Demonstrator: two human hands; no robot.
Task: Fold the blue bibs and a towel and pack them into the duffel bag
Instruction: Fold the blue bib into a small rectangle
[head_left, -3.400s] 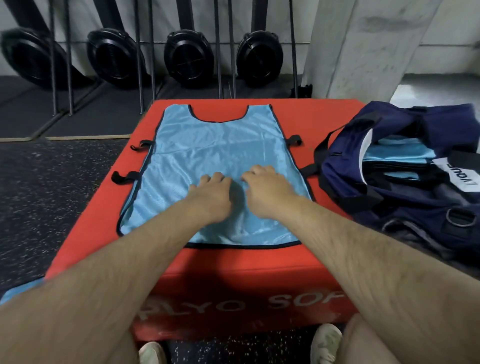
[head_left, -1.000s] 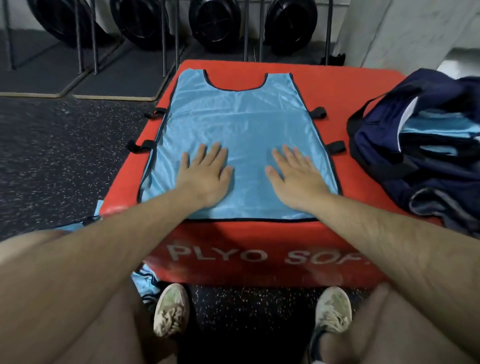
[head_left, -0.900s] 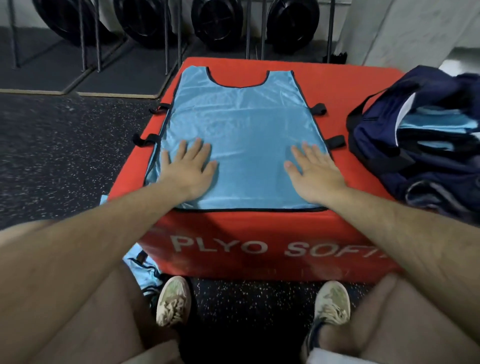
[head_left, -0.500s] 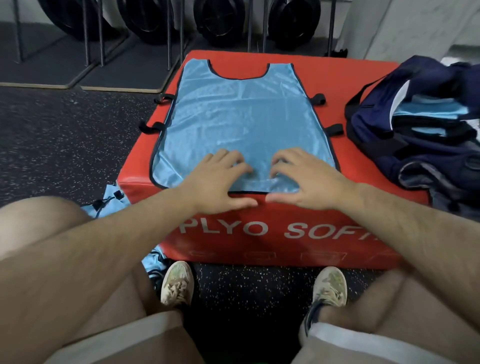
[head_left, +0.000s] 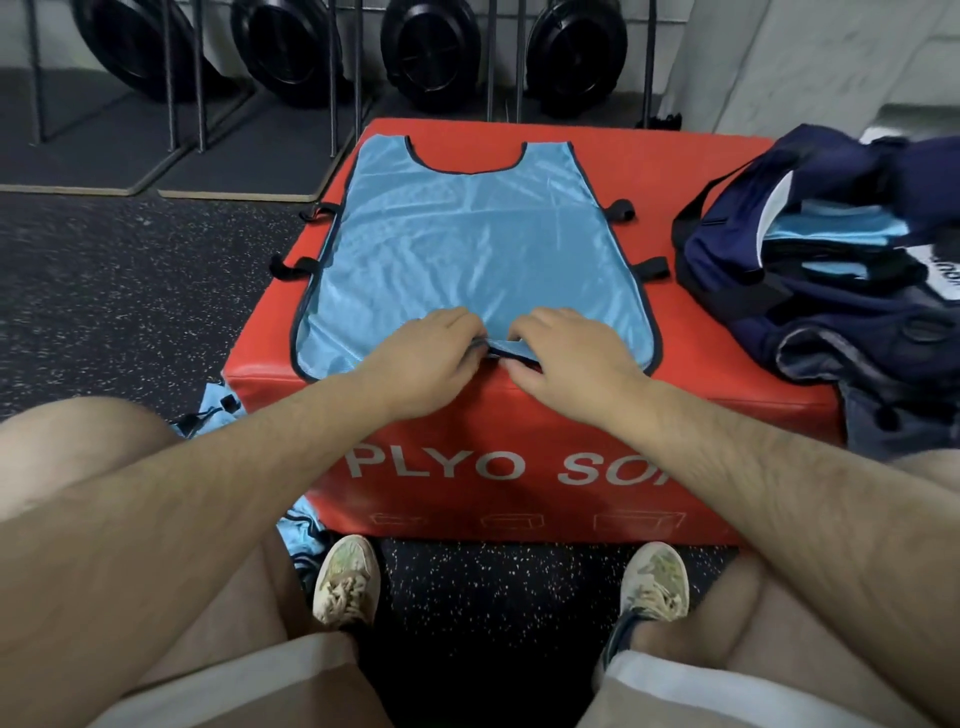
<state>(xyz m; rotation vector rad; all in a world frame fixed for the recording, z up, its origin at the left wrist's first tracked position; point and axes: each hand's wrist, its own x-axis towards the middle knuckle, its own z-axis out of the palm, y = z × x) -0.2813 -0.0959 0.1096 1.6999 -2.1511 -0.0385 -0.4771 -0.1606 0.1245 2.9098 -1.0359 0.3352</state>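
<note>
My left hand (head_left: 426, 358) and right hand (head_left: 566, 358), fingers curled, pinch the bib's (head_left: 467, 249) near hem at frame centre. One bib lies on the box (head_left: 691, 171); one bag (head_left: 831, 291) sits right.

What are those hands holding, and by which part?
Both the left hand and the right hand pinch the blue bib at the middle of its near bottom hem, lifting it slightly.

A single head-worn wide-angle view is given — aimed forward and steeply down, close over the red padded vinyl plyo box (head_left: 649, 171). The dark speckled rubber floor (head_left: 119, 291) is seen beyond — edges are bowed.
</note>
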